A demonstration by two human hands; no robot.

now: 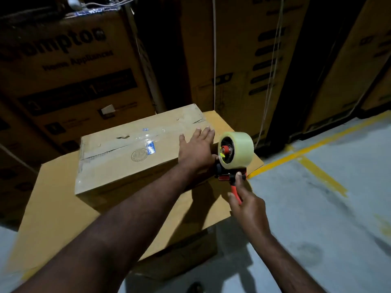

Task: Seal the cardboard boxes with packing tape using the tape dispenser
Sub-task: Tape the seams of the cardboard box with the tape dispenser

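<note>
Tape (148, 139) lines the top seam of the box (127, 168), which sits on a larger carton (63, 218). Left grip (196, 149) presses flat on its right end; right grip (247, 206) holds the dispenser (231, 163) there. Keep pressing and tilt to cut, though blade contact is unclear.

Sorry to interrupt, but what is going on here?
A person is taping a small cardboard box that sits on a larger box. The left hand lies flat on its top near the right end; the right hand grips the tape dispenser at that end. Clear tape already runs along the top.
</note>
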